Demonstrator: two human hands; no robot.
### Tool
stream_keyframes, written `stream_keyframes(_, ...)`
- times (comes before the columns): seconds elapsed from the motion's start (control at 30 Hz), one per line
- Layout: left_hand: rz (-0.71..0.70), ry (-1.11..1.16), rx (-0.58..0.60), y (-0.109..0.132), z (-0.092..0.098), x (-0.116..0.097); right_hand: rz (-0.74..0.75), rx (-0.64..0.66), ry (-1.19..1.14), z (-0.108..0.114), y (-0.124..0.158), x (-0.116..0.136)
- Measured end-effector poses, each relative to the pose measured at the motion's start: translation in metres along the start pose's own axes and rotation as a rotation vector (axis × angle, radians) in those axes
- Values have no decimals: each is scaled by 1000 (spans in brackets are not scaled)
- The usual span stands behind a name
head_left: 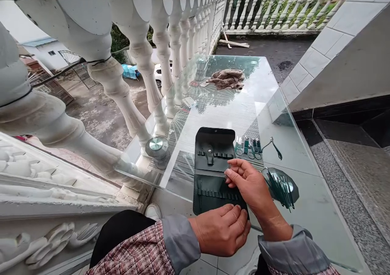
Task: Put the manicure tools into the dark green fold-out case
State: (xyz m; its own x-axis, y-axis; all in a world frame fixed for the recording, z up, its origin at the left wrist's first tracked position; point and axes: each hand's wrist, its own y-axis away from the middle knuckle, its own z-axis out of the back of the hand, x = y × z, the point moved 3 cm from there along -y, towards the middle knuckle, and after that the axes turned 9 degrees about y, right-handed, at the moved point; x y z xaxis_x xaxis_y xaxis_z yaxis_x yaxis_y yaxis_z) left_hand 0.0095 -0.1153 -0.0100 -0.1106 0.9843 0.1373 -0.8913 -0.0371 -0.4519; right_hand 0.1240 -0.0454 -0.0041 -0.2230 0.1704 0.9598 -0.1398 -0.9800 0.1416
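An open dark green tool case (213,165) with elastic loops lies on a glass table (231,104). My left hand (222,230) presses on the case's near edge with fingers curled. Over the lower half of the case my right hand (248,181) pinches its fingertips together on something too small to make out. Right of that hand lies a bunch of thin metal tools (282,187). Beyond the case, small clippers and scissors (251,147) lie in a row, with metal nippers (274,146) beside them.
A crumpled brown cloth (227,79) lies at the table's far end. A white stone balustrade (137,63) runs along the left. A round metal table fitting (156,146) sits at the near left corner. A tiled wall (341,51) stands on the right.
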Motion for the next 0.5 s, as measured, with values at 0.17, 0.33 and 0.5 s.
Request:
stream_keyframes(0.17, -13, 2, 51, 1, 1, -1, 13, -12, 4, -3, -3, -1)
stream_keyframes(0.33, -2, 5, 41, 2, 1, -1, -4, -3, -12, -7, -5, 0)
stream_keyframes(0.5, 15, 32, -18, 0, 1, 0, -5, 40, -32, -19, -5, 4)
